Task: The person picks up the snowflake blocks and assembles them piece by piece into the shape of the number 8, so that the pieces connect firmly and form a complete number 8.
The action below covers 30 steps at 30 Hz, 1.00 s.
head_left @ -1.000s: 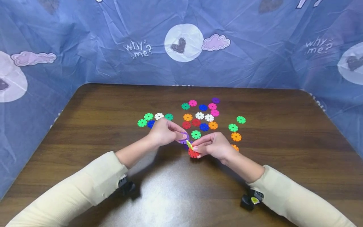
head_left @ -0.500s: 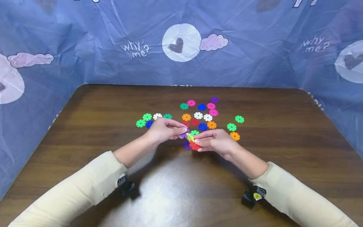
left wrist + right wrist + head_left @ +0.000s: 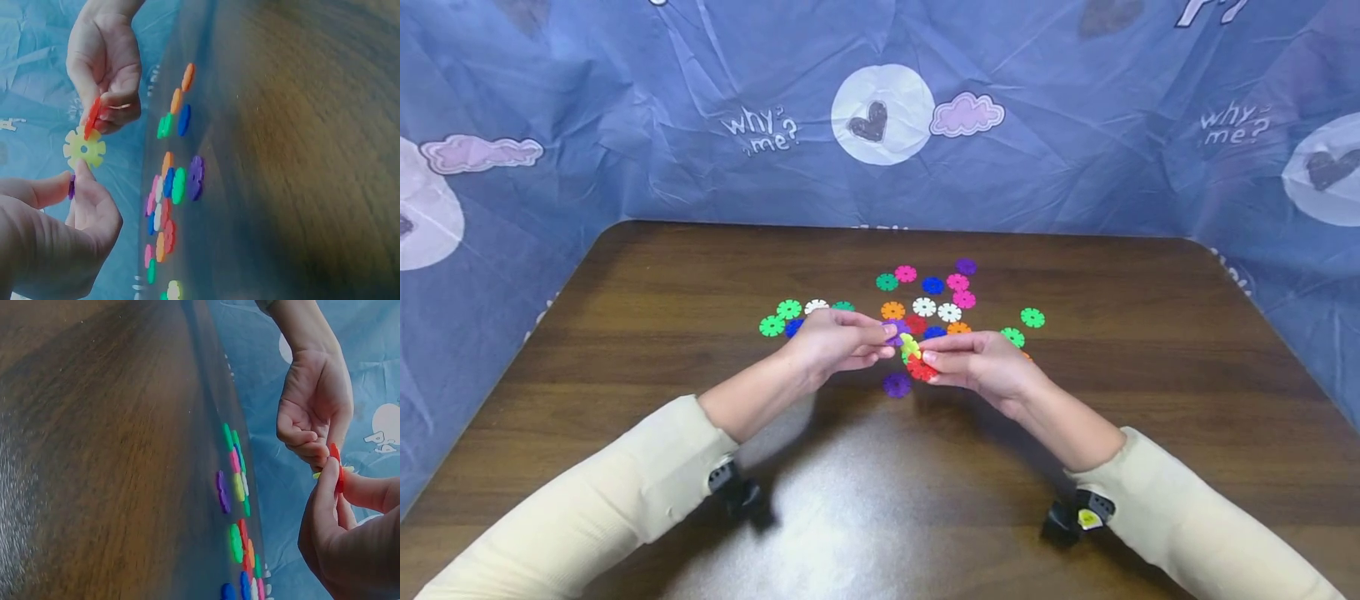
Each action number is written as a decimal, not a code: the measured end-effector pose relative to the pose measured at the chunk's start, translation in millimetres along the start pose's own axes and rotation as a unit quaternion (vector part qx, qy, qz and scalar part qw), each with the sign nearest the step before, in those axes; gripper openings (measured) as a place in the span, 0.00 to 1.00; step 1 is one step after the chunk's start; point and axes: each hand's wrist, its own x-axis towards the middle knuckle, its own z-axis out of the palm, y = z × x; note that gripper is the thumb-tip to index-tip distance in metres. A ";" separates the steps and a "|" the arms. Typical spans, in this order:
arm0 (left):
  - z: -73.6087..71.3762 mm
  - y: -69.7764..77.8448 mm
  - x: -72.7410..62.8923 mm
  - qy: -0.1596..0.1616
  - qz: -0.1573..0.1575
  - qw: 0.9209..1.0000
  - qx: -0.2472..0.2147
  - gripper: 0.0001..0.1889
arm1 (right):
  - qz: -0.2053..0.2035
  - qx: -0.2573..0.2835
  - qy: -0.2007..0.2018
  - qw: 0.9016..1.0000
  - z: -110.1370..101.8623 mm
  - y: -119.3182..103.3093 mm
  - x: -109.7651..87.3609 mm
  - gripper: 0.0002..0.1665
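Note:
Close over the table, my left hand (image 3: 835, 346) pinches a purple notched interlocking disc (image 3: 897, 338) between thumb and fingers. My right hand (image 3: 992, 367) pinches a red interlocking disc (image 3: 921, 370). Between the two hands sits a yellow interlocking disc (image 3: 84, 149); the red one stands crosswise at its edge in the left wrist view, seated at a notch. The purple disc's edge lies by the yellow one, mostly covered by my left thumb and fingers in that view. A second purple disc (image 3: 897, 385) lies flat on the table below the hands.
Several loose discs lie on the brown table (image 3: 880, 517): pink, blue, white and orange ones behind the hands, green discs (image 3: 788, 309) at left, and a green disc (image 3: 1032, 317) at right. A blue printed cloth (image 3: 700, 183) hangs around the back and sides.
Both hands have risen and moved farther from the body, carrying the purple, yellow and red discs. The purple disc on the table, partly covered before, now shows fully.

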 end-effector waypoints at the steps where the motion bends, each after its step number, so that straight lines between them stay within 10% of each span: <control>1: 0.1 -0.7 -0.3 0.002 -0.003 1.000 -0.003 0.16 | -0.001 -0.001 0.001 1.000 0.4 0.8 -0.2 0.26; 15: 5.1 -41.6 3.9 -0.016 0.002 1.000 0.013 0.14 | 0.021 -0.059 -0.044 0.997 4.1 36.3 -3.7 0.22; 30: 11.7 -1.8 -7.0 -0.067 0.061 0.991 0.097 0.12 | -0.025 -0.052 -0.008 0.998 -5.6 -13.8 -4.3 0.26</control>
